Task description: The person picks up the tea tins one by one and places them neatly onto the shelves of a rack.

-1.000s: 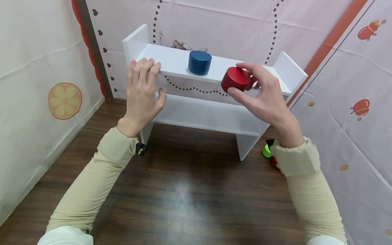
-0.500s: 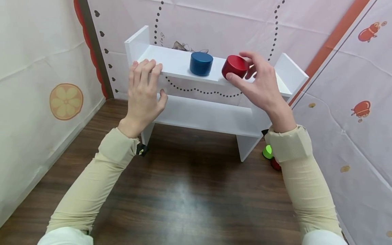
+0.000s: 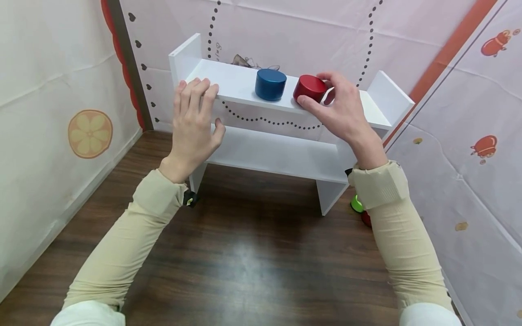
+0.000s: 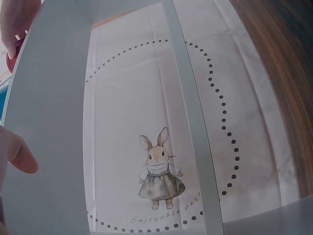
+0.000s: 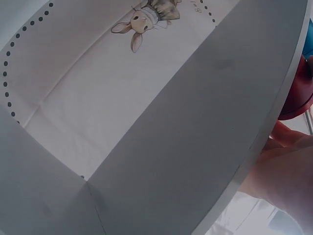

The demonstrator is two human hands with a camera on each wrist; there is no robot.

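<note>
Grip of the right hand point(image 3: 340, 106) clamped on the red cylinder point(image 3: 310, 86), thumb on its near side, fingers round the far right; cylinder at the front edge of the upper board point(image 3: 232, 81) of a white shelf, full contact beneath not certain. Blue cylinder point(image 3: 271, 86) stands upright just beside it, to the left, a narrow gap between. Left hand point(image 3: 193, 120) holds nothing: fingers extended onto the same board's front edge, well left of both cylinders, thumb apart.
</note>
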